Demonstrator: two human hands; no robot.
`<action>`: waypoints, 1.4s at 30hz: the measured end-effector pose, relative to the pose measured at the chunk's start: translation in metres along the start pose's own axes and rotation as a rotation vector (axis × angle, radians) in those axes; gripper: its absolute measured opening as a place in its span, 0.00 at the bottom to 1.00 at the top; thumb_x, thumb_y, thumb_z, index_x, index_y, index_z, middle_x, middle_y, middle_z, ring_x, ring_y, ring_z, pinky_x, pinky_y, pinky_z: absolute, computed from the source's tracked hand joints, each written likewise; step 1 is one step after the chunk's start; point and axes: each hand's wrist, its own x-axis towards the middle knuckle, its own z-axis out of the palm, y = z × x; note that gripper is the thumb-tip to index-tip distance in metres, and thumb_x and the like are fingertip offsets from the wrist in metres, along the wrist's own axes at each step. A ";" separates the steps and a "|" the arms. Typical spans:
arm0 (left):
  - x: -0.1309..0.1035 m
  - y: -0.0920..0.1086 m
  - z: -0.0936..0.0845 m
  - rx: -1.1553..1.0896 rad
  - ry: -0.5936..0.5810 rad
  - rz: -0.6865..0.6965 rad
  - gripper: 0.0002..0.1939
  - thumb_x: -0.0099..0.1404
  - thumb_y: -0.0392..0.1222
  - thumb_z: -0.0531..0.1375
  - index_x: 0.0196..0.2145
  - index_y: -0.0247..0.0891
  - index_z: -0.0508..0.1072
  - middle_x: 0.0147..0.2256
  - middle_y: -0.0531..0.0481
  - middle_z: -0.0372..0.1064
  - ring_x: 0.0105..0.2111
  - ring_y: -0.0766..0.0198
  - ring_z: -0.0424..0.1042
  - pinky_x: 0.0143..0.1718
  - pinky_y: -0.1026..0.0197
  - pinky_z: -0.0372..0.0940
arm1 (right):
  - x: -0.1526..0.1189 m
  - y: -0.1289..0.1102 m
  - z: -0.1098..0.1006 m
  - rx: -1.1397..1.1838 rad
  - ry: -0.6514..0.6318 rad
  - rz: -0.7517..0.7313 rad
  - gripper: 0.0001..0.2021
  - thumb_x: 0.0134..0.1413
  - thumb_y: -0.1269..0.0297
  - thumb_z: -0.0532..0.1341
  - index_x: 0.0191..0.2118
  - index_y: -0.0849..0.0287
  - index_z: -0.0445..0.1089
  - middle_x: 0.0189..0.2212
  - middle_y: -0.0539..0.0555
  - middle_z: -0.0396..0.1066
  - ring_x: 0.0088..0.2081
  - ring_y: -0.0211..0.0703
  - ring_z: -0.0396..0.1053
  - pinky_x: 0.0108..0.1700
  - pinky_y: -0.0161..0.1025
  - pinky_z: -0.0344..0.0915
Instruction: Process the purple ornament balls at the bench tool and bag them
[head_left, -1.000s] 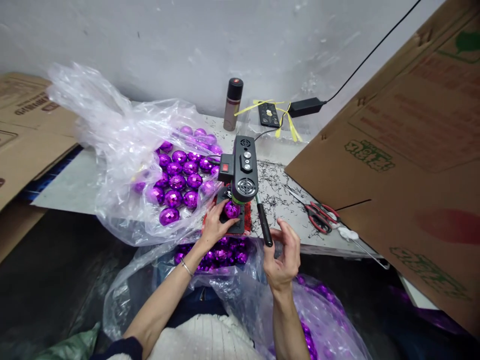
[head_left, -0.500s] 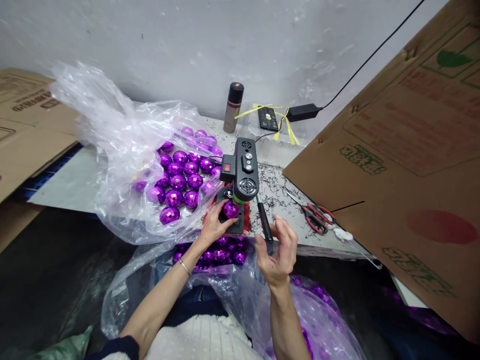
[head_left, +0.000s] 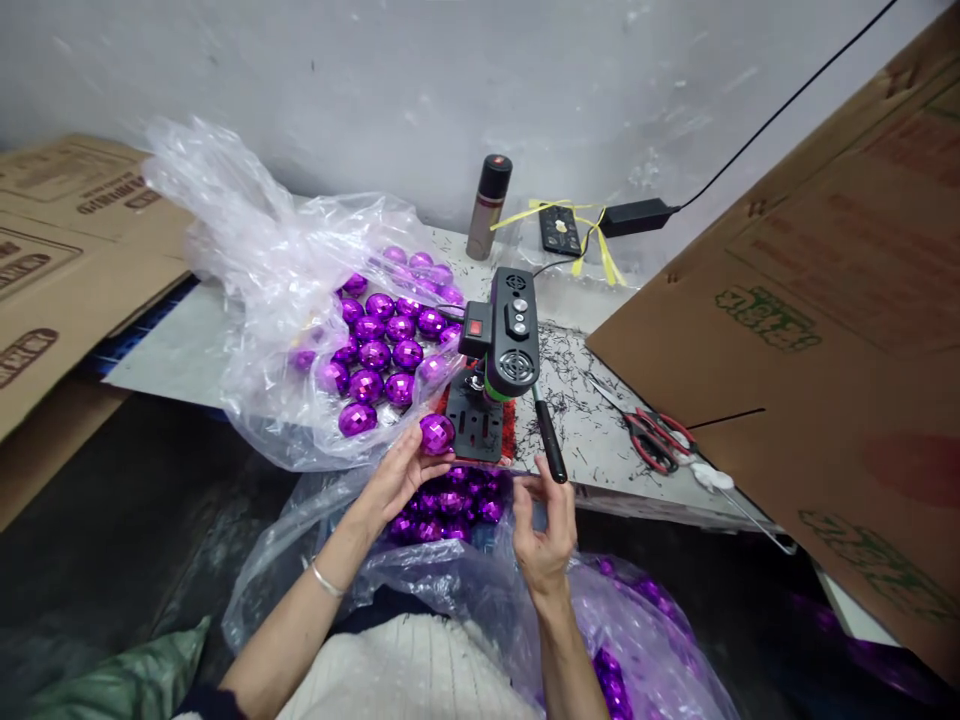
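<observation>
A shiny purple faceted ball is pinched between the thumb and fingers of my left hand, just left of the black slotted base plate. Over that plate stands a small black bench machine with round vent grilles, a green ring and a red switch at its side. Its black lever handle slopes down towards me. My right hand is right below the handle's end, fingers bent but apart and nothing held. Whether a fingertip touches the handle I cannot tell.
Several purple balls lie in a clear plastic bag on the left; more sit in bags below the table edge. Red-handled scissors, a spray can, black scraps and a power adapter are around. Cardboard boxes flank the table.
My left hand has drawn the purple ball off the base plate, down and to the left. My right hand has moved slightly lower, its fingers more curled. The view has shifted a little.
</observation>
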 end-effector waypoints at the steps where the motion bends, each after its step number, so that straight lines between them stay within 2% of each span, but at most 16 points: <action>1: 0.000 0.000 0.002 -0.023 0.001 -0.014 0.29 0.69 0.65 0.68 0.57 0.42 0.78 0.47 0.42 0.84 0.42 0.53 0.86 0.48 0.48 0.83 | -0.002 -0.003 0.003 0.012 -0.026 0.003 0.23 0.71 0.68 0.61 0.68 0.52 0.69 0.50 0.59 0.79 0.38 0.41 0.80 0.39 0.40 0.83; 4: -0.001 0.001 0.008 -0.068 -0.007 -0.045 0.26 0.71 0.60 0.68 0.58 0.41 0.78 0.49 0.40 0.84 0.44 0.52 0.86 0.53 0.45 0.82 | -0.008 -0.009 0.012 0.044 -0.092 0.011 0.23 0.71 0.67 0.60 0.68 0.53 0.69 0.52 0.62 0.79 0.37 0.41 0.80 0.38 0.40 0.83; 8: -0.005 0.001 0.013 -0.078 -0.061 -0.065 0.29 0.71 0.57 0.68 0.65 0.44 0.74 0.57 0.41 0.81 0.48 0.52 0.85 0.58 0.43 0.79 | -0.013 -0.013 0.026 0.088 -0.140 0.049 0.22 0.72 0.66 0.60 0.68 0.54 0.69 0.56 0.64 0.78 0.41 0.42 0.81 0.39 0.39 0.83; 11: -0.010 -0.002 0.017 -0.051 -0.117 -0.075 0.31 0.72 0.62 0.65 0.66 0.45 0.73 0.58 0.39 0.80 0.51 0.49 0.85 0.58 0.43 0.79 | -0.012 -0.012 0.035 0.091 -0.167 0.097 0.21 0.73 0.63 0.60 0.68 0.55 0.69 0.57 0.65 0.78 0.45 0.44 0.82 0.41 0.39 0.83; 14: -0.012 -0.008 0.020 0.015 -0.141 -0.045 0.36 0.71 0.70 0.63 0.66 0.44 0.74 0.56 0.36 0.81 0.53 0.45 0.84 0.55 0.41 0.79 | -0.011 -0.012 0.042 0.079 -0.197 0.114 0.19 0.73 0.61 0.59 0.65 0.54 0.71 0.56 0.64 0.79 0.54 0.48 0.81 0.50 0.45 0.84; 16: -0.010 -0.011 0.022 0.085 -0.111 0.023 0.40 0.65 0.69 0.69 0.66 0.43 0.74 0.56 0.36 0.81 0.55 0.44 0.82 0.57 0.42 0.78 | -0.010 -0.011 0.044 0.087 -0.215 0.127 0.18 0.74 0.61 0.59 0.64 0.54 0.73 0.55 0.63 0.79 0.57 0.48 0.80 0.53 0.45 0.83; 19: -0.002 -0.015 0.024 0.224 -0.037 0.128 0.44 0.57 0.61 0.77 0.66 0.40 0.73 0.56 0.38 0.81 0.56 0.46 0.81 0.60 0.45 0.76 | -0.013 -0.010 0.045 0.122 -0.247 0.163 0.18 0.74 0.62 0.58 0.63 0.55 0.74 0.56 0.63 0.80 0.57 0.47 0.80 0.50 0.41 0.83; 21: 0.006 -0.016 0.025 0.340 0.020 0.200 0.42 0.60 0.62 0.74 0.65 0.38 0.73 0.53 0.39 0.82 0.53 0.47 0.82 0.58 0.45 0.76 | -0.016 -0.008 0.045 0.133 -0.262 0.177 0.18 0.74 0.62 0.57 0.63 0.54 0.74 0.56 0.63 0.79 0.57 0.47 0.80 0.50 0.42 0.83; 23: 0.014 -0.017 0.026 0.500 0.095 0.330 0.39 0.63 0.63 0.72 0.64 0.38 0.74 0.52 0.40 0.82 0.51 0.48 0.82 0.57 0.45 0.77 | -0.020 -0.007 0.045 0.129 -0.269 0.179 0.17 0.74 0.63 0.57 0.62 0.54 0.75 0.56 0.62 0.80 0.57 0.47 0.80 0.54 0.43 0.83; 26: 0.029 -0.017 0.027 0.781 0.212 0.557 0.36 0.63 0.61 0.73 0.63 0.40 0.75 0.55 0.39 0.80 0.54 0.45 0.80 0.59 0.43 0.74 | -0.028 -0.004 0.042 0.103 -0.264 0.171 0.16 0.74 0.62 0.57 0.60 0.55 0.76 0.55 0.62 0.80 0.58 0.47 0.80 0.57 0.46 0.81; 28: 0.039 -0.018 0.027 0.929 0.256 0.629 0.34 0.64 0.59 0.73 0.62 0.40 0.76 0.54 0.38 0.80 0.54 0.44 0.79 0.60 0.41 0.72 | -0.032 -0.002 0.039 0.084 -0.256 0.166 0.16 0.75 0.62 0.57 0.60 0.55 0.77 0.55 0.62 0.81 0.57 0.46 0.81 0.57 0.45 0.81; 31: 0.052 -0.021 0.026 1.059 0.257 0.675 0.32 0.65 0.58 0.73 0.61 0.41 0.77 0.49 0.40 0.81 0.53 0.44 0.79 0.59 0.42 0.70 | -0.039 0.001 0.033 0.063 -0.259 0.167 0.16 0.75 0.62 0.57 0.59 0.57 0.77 0.53 0.62 0.81 0.55 0.46 0.82 0.53 0.42 0.82; 37: 0.064 -0.027 0.028 1.126 0.189 0.802 0.33 0.66 0.58 0.73 0.62 0.41 0.75 0.49 0.40 0.82 0.52 0.44 0.80 0.59 0.43 0.71 | -0.048 0.011 0.024 0.009 -0.236 0.164 0.15 0.74 0.62 0.58 0.57 0.57 0.78 0.51 0.62 0.82 0.53 0.49 0.83 0.51 0.44 0.83; 42: 0.071 -0.031 0.028 1.131 0.166 0.859 0.32 0.66 0.56 0.73 0.62 0.40 0.75 0.52 0.39 0.81 0.54 0.44 0.79 0.61 0.42 0.71 | -0.034 0.012 0.013 -0.016 -0.146 0.079 0.14 0.73 0.66 0.59 0.57 0.55 0.77 0.49 0.60 0.82 0.48 0.46 0.84 0.44 0.38 0.83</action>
